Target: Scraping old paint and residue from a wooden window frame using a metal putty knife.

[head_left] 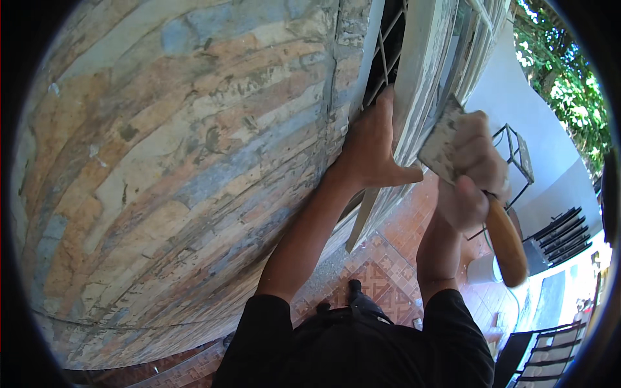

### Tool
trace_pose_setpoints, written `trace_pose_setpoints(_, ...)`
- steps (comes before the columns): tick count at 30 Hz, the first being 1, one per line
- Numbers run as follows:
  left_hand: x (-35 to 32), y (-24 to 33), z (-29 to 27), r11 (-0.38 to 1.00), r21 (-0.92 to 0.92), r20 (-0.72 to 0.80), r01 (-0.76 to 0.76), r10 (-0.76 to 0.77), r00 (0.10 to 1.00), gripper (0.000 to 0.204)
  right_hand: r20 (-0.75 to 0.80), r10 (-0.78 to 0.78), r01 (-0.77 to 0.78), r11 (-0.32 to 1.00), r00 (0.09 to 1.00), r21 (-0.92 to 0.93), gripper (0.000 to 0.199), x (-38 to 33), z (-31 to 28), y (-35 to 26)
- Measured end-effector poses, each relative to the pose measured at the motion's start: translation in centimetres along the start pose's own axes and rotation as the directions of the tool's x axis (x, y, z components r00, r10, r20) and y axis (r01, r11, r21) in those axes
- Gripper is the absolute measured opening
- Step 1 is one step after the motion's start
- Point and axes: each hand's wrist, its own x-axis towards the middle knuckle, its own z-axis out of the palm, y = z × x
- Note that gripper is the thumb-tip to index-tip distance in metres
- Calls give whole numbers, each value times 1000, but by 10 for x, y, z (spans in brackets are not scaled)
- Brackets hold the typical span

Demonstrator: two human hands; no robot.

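In my right hand (475,168) is a scraper (508,242) with a rounded wooden handle, gripped closed with the fingers over its blade. The broad, stained blade (435,150) is by the peeling white window frame (414,90); whether its edge touches the wood I cannot tell. My left hand (372,145) holds the frame's near edge, the thumb stretched across its face and other fingers partly hidden in the gap. Behind that gap shows a dark opening with a diamond-pattern metal grille (386,48).
A stone-clad wall (213,161) fills the left side. Below lies a patterned tile floor (381,275) with debris along the wall. To the right are a metal-framed stand (517,152), a white bucket (482,268), stacked dark slats (556,236) and a black-slatted chair or rack (550,352).
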Motion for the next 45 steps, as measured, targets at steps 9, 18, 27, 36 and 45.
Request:
trace_pose_setpoints(9, -4, -11, -5, 986, -152, -92, -76, 62, 994, 58, 182, 56, -19, 981, 982, -194, 19, -21, 19, -7)
trace_pose_setpoints(18, -7, -19, 10, 947, -306, -212, -101, 35, 977, 55, 224, 36, -6, 991, 974, -133, 21, -15, 16, -29)
trace_pose_setpoints(27, -7, -17, 9, 924, -375, -161, -69, 8, 987, 63, 182, 61, -62, 998, 981, 1, 29, -22, 1, -4)
trace_pose_setpoints(36, -8, -20, 4, 948, -300, -177, -111, 59, 982, 57, 219, 50, -33, 996, 974, -77, 21, -19, 8, 2)
trace_pose_setpoints(45, -7, -8, 9, 911, -412, -147, -23, -41, 988, 59, 182, 83, -45, 978, 980, -203, 28, -29, -4, 17)
